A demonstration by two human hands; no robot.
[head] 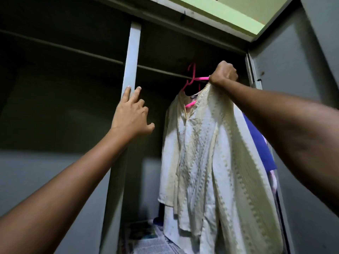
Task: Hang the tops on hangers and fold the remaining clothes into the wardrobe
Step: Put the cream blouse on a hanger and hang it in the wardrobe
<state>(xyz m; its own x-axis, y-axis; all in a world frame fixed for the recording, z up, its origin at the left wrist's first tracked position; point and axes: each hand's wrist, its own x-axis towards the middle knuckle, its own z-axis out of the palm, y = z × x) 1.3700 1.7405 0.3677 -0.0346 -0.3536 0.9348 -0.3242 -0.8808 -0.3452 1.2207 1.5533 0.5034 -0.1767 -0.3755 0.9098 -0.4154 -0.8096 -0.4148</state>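
Wardrobe point(286, 74) fills the frame, seen from below, doors open. Right hand point(224, 72), upper right of centre, is clenched round the end of a pink hanger point(199, 78) and a pinch of the cream top point(211, 147) at its shoulder. Hanger hook sits at the rail point(161, 71), w/ the top draped on it and hanging down the centre-right of the frame; can't tell if the hook is fully over the rail. Left hand point(131, 114), centre, is released, fingers spread, tips touching the grey upright divider point(131, 57). Blue garment point(258, 143) shows just behind the top, right side. Newspaper point(154, 242) lines the wardrobe floor at bottom centre.
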